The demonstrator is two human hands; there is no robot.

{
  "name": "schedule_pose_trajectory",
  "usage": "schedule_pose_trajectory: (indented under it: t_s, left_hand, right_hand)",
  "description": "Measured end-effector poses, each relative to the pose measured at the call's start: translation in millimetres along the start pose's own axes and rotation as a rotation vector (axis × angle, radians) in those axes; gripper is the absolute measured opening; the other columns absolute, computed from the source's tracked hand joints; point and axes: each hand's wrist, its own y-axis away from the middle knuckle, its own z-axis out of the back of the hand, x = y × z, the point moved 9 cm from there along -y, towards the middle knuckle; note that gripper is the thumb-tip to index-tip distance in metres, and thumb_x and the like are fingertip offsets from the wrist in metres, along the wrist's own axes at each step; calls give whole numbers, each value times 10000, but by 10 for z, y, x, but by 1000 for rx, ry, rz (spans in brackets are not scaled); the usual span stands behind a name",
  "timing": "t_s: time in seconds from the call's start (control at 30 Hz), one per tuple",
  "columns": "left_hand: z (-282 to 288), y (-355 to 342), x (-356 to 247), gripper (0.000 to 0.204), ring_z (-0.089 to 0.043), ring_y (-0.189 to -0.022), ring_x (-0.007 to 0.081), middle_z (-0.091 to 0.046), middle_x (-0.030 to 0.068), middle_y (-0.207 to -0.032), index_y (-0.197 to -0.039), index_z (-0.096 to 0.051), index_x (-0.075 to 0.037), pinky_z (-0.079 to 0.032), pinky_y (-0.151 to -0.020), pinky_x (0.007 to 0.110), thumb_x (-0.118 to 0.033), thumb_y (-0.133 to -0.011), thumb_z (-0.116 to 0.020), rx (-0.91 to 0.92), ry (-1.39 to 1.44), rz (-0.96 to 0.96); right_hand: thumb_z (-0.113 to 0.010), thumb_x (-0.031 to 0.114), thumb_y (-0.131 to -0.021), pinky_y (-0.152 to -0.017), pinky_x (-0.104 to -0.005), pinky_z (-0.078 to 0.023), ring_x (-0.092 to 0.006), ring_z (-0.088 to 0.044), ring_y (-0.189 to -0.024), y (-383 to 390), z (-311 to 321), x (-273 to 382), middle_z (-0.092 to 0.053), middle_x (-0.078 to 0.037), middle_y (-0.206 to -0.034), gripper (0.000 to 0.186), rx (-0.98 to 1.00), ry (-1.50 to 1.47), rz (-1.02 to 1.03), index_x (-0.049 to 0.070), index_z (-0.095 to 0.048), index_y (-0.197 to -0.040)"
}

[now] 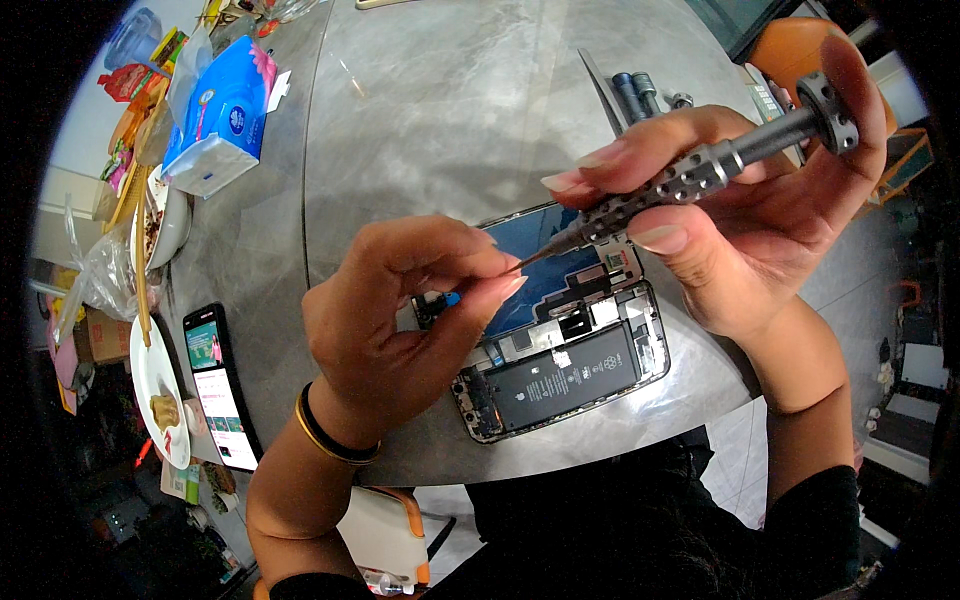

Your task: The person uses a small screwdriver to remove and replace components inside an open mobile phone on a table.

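In my right hand (760, 230) is a grey metal precision screwdriver (695, 172), slanting down to the left, with its round end cap against my raised forefinger. My left hand (410, 300) is closed in a pinch, thumb and forefinger meeting around the screwdriver's thin tip; whether a tiny screw is there too is hidden. Below both hands lies an opened smartphone (655, 350), its black battery (565, 385) exposed. Beyond it rests the detached screen part (525, 240) with a blue film, partly covered by my left hand and the screwdriver.
Tweezers (600, 90) and dark cylindrical screwdriver pieces (628, 98) lie beyond my right hand. To the left are a lit phone (225, 400), a white plate (140, 370), a bowl (180, 225) with chopsticks, and a blue tissue pack (220, 130). The table's near edge curves before my body.
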Motion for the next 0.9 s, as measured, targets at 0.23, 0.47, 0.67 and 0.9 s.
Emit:
schedule_pose_trajectory:
  t_s: [0.23,0.47,0.67,0.9]
  left_hand:
    - [13,27,29,425,-685,-823,192,-654,134,-889,-1081,-476,31,-587,-747,284,143,-753,-723,-32,-1,27]
    - [25,7,22,447,-665,-796,144,-660,101,-873,-1067,-503,15,-570,-723,253,116,-723,-769,-49,-4,43]
    - [27,-11,6,482,-669,-796,151,-666,91,-868,-1083,-501,9,-576,-737,278,115,-705,-780,-29,-36,33]
    - [34,4,61,480,-681,-805,167,-672,105,-843,-1091,-491,13,-580,-747,293,105,-715,-775,-40,68,82]
  right_hand:
    - [-672,-10,-835,-808,-576,-582,-364,-698,-873,-83,-63,97,-666,-198,-944,988,38,56,-64,294,8,-1485]
    - [-674,-9,-836,-810,-569,-585,-349,-701,-873,-90,-64,105,-668,-191,-953,1006,130,117,-20,303,27,-1487]
    - [-662,-42,-835,-785,-559,-596,-344,-703,-855,-103,-119,191,-664,-195,-946,1043,185,110,134,294,76,-1491]
    - [-658,-44,-837,-776,-545,-602,-341,-704,-849,-98,-125,207,-660,-205,-954,1053,206,98,197,291,97,-1490]
